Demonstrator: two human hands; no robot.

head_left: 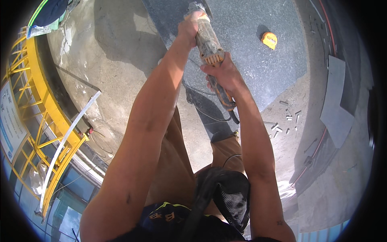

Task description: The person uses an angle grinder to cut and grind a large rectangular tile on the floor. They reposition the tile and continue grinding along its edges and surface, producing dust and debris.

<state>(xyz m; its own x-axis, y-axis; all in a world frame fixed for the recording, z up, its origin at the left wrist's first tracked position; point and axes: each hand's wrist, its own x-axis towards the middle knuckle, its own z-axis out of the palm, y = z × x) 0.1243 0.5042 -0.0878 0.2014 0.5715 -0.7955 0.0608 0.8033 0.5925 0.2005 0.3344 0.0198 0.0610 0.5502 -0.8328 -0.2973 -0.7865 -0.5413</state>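
Observation:
Both my arms reach forward to a dusty angle grinder (207,38) with an orange-trimmed body. My left hand (189,28) is closed around its front end, close to the guard at the top of the view. Farther back, my right hand (226,73) wraps the rear handle, where a black cord (234,117) comes out. Beneath the grinder lies a large grey sheet (258,76); whether the disc touches it is hidden. A yellow tape measure (269,40) rests on the sheet, right of the grinder.
A yellow metal railing (38,80) with a sign board (12,121) curves along the left, beside a pale strip (68,141). Small grey offcuts (277,128) litter the concrete at right. Bent grey sheet pieces (336,105) and a red hose (328,24) lie farther right.

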